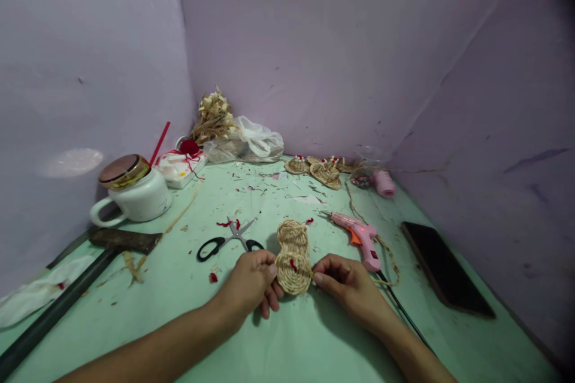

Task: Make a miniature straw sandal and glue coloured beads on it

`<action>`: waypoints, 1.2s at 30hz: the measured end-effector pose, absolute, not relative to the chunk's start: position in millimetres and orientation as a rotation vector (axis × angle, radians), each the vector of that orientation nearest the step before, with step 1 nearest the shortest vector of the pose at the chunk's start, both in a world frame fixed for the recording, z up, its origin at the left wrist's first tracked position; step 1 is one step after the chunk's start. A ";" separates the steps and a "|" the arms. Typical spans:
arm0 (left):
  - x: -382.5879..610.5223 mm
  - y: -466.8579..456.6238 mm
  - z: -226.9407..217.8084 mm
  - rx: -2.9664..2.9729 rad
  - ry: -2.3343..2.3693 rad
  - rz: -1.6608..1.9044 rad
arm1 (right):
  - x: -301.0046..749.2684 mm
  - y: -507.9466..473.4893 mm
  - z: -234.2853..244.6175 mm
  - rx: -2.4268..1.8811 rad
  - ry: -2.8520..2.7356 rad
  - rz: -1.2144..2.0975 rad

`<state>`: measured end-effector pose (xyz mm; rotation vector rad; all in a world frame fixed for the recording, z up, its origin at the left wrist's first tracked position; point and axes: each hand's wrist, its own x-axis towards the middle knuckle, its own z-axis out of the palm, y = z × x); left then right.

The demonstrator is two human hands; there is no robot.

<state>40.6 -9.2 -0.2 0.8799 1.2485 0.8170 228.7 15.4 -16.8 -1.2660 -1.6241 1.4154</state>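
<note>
Woven straw piece [293, 251] held between the hands, mid-table [269, 347], toward the near edge. Left hand [257, 281] grips its left rim; right hand [342, 282] pinches the right. Step, apparently: working that rim. Next move calls for steady support.

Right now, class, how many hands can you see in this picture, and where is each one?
2. The left hand holds the left edge of the woven piece; the right hand is at its right edge. No other hands show.
</note>
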 end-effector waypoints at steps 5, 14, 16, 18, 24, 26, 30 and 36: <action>38.1 -7.9 1.9 0.898 1.203 0.793 | 227.4 15.2 -13.9 -1.239 -1.485 1.517; 35.6 -7.8 -2.1 0.837 1.122 0.827 | 224.8 11.3 -9.0 -1.115 -1.483 1.520; 35.2 -6.9 -1.8 0.798 1.098 0.845 | 224.9 11.1 -9.3 -1.116 -1.504 1.536; 35.0 -6.2 -1.1 0.756 1.091 0.850 | 225.4 10.8 -9.3 -1.120 -1.517 1.524; 32.7 -3.9 1.6 0.707 1.093 0.794 | 226.5 8.1 -8.0 -1.146 -1.546 1.467; 31.4 -2.6 1.5 0.690 1.075 0.786 | 226.2 7.8 -7.8 -1.160 -1.535 1.468; 30.0 -0.7 -0.3 0.674 1.057 0.816 | 225.5 7.9 -7.9 -1.160 -1.538 1.486; 31.7 -1.6 1.7 0.662 1.063 0.810 | 225.9 7.0 -7.1 -1.119 -1.544 1.473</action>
